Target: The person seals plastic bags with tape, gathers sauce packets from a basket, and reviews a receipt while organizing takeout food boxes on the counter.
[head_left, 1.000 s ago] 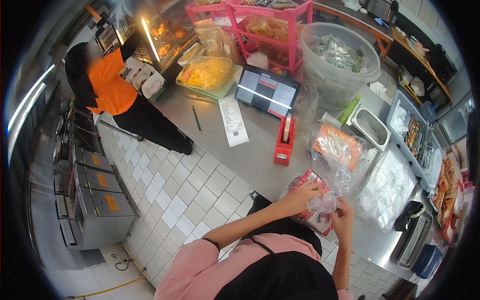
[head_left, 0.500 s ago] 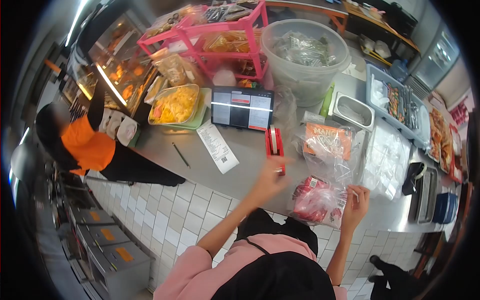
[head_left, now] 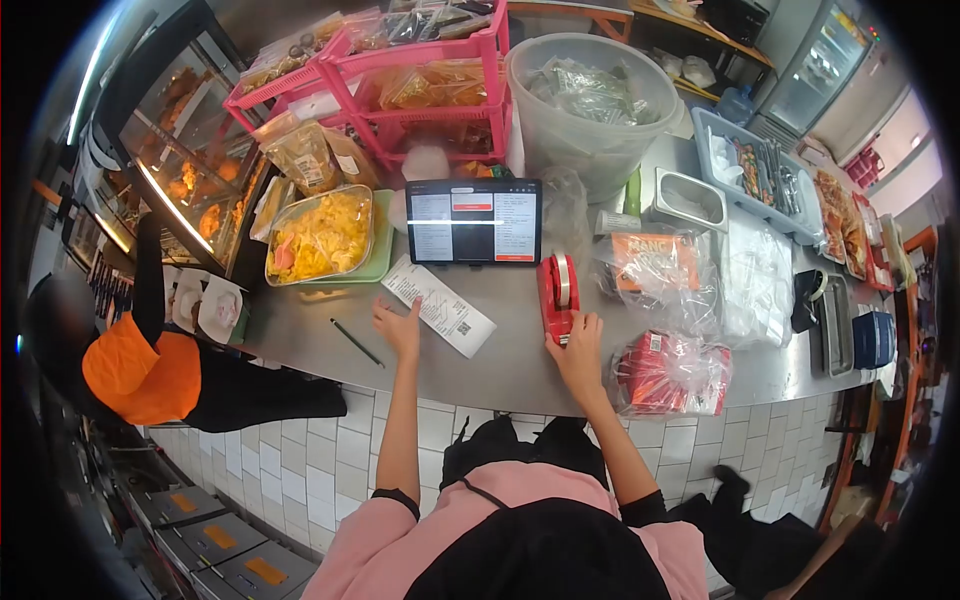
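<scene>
My left hand is over the steel counter with its fingers spread, at the left edge of a printed receipt. Nothing shows in its grasp. At the front end of the red tape dispenser, my right hand has its fingers together at the tape end; any piece of tape between them is too small to make out. Right of that hand a red box in a clear plastic bag sits at the counter's front edge. Behind it lies an orange box in clear plastic. A tablet stands behind the receipt.
A pencil lies left of the receipt. Farther back are a tub of yellow food, pink racks and a large clear bucket. A co-worker in orange is at the left, by the lit display case.
My left hand has left the bagged red box and moved left to the receipt. My right hand has gone from the bag to the tape dispenser. The view has turned.
</scene>
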### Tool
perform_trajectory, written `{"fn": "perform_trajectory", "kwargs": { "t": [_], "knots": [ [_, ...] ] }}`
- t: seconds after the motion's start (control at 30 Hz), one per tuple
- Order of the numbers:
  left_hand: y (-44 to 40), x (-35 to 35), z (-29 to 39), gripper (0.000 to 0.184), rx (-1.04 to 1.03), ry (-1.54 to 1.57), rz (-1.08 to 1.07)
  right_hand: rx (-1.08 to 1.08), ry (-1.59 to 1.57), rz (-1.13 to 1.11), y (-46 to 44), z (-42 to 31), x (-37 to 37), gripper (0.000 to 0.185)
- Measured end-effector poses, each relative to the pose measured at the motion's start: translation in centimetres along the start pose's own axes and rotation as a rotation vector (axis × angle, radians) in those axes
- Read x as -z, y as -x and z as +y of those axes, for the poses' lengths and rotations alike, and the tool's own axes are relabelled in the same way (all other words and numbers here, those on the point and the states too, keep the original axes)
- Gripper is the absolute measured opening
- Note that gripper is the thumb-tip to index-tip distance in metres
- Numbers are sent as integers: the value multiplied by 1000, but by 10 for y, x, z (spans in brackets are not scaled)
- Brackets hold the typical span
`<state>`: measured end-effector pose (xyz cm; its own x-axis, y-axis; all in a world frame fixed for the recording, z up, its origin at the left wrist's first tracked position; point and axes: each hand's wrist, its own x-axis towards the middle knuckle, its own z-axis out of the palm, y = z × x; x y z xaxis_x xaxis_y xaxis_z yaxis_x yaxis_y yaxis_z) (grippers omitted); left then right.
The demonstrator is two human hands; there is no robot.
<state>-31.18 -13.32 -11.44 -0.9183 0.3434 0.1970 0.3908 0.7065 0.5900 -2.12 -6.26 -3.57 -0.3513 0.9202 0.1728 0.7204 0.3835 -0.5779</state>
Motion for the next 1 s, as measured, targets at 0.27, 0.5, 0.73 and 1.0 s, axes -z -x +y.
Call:
{"fn": "perform_trajectory", "kwargs": {
  "t": [0.27,0.5,0.73,1.0],
  "knots": [
    [-19,8,-11,69,314,913,-450,-468,-762,9,-10,7,-3,28],
    [1,98,25,70,403,1252,-593,-116,-479,108,40,-10,30,15],
    [34,129,111,79,-30,1366,-1146,-313,-579,-83,79,-30,84,10],
    [191,140,308,80,-477,1337,-1792,-78,-919,632,110,-31,241,87]
  ]
}}
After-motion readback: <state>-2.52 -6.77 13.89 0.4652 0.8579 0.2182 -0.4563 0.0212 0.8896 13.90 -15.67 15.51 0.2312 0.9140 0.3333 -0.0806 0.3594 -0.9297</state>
